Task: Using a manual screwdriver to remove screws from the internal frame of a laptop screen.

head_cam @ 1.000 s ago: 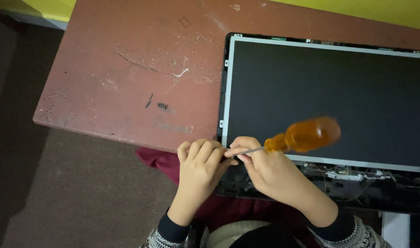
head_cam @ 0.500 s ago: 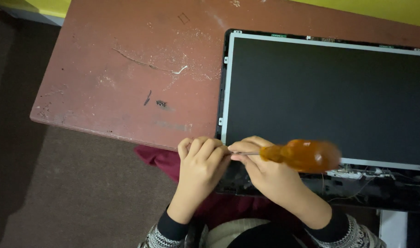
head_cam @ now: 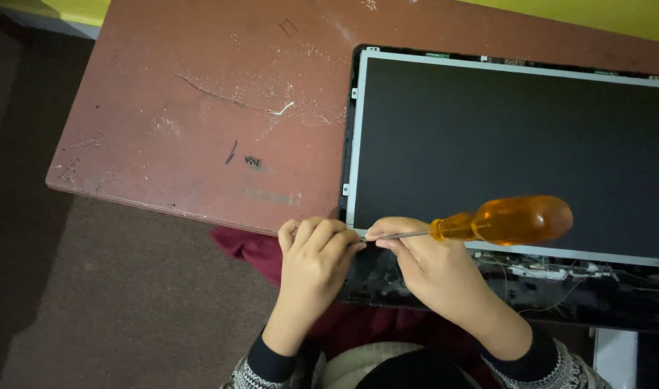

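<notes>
My right hand (head_cam: 434,277) pinches the metal shaft of a screwdriver with a translucent orange handle (head_cam: 506,220); the handle points right, over the screen's lower edge. My left hand (head_cam: 315,263) is curled into a fist at the screwdriver's tip, at the near left corner of an opened laptop. The dark display panel (head_cam: 509,151) lies flat in its silver frame. Below it the exposed hinge strip (head_cam: 560,272) shows thin wires. What the left fingers hold is hidden.
The laptop rests on the right side of a worn reddish-brown table (head_cam: 200,122) with scratches and white crumbs. A maroon cloth (head_cam: 250,248) hangs below the table's near edge. Brown floor (head_cam: 113,302) lies to the left. A yellow wall (head_cam: 560,11) runs along the top.
The orange handle has swung from tilted up to nearly level, then a little to the right. Both hands stay at the laptop's near left corner.
</notes>
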